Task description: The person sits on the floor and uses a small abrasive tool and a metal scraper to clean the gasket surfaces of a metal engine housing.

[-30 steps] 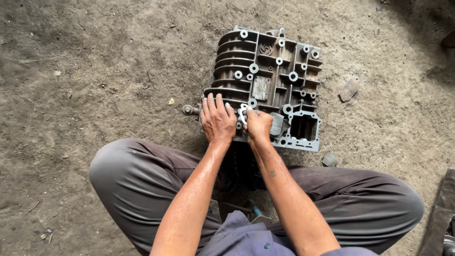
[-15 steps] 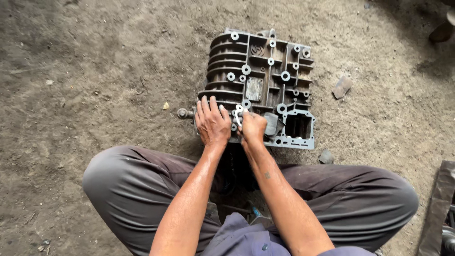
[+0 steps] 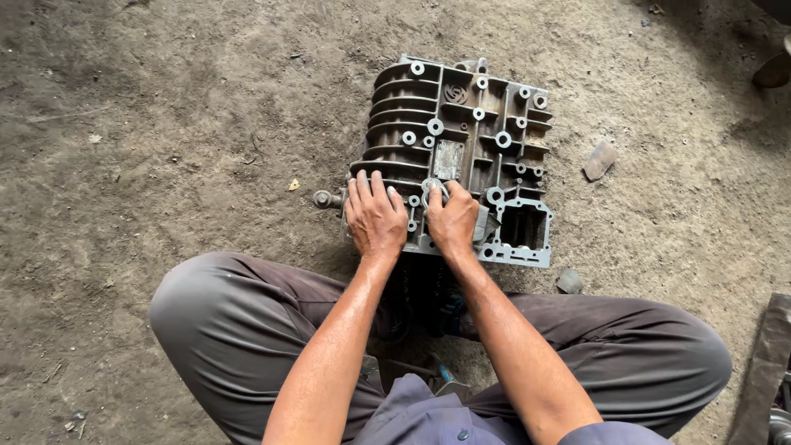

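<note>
A grey cast-metal gearbox housing (image 3: 461,140) with ribs, bolt holes and a square opening lies flat on the dirt floor in front of my knees. My left hand (image 3: 375,218) rests palm down on its near left edge, fingers spread over the ribs. My right hand (image 3: 451,221) sits next to it, fingertips pinched around a small round metal part (image 3: 432,188) set in the housing's face. A short shaft stub (image 3: 323,199) sticks out of the housing's left side, just beside my left hand.
I squat with both knees wide in grey trousers (image 3: 239,330). A small stone (image 3: 600,160) lies right of the housing and another (image 3: 569,281) near its front right corner. A dark plank edge (image 3: 762,371) shows at the lower right, and tools lie between my feet.
The view has shifted slightly, so the housing sits a little higher and further left in the frame. Both hands stay on the same near edge of the housing.
</note>
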